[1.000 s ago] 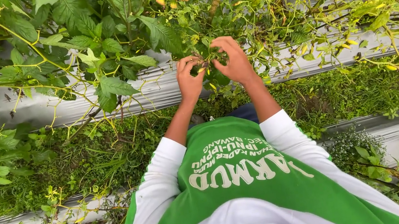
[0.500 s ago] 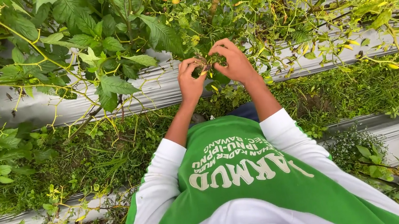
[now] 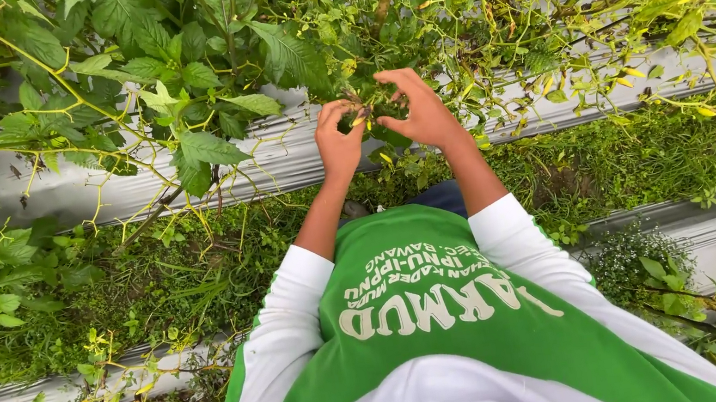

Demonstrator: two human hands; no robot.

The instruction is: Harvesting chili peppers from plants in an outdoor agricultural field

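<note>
Hands barely shifted; left hand [image 3: 338, 141] and right hand [image 3: 420, 111] both pinching leafy sprig [image 3: 375, 111] between them.

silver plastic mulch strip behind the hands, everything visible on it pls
The silver plastic mulch sheet runs as a long band across the frame, left to right, over a raised bed. It looks thin, glossy and wrinkled, with lengthwise creases and small dark specks. Green leafy plants and yellowing vines overhang and partly hide it. Weedy ground borders its near edge. The left hand and right hand work in foliage above it; contact with the sheet cannot be told.
</note>
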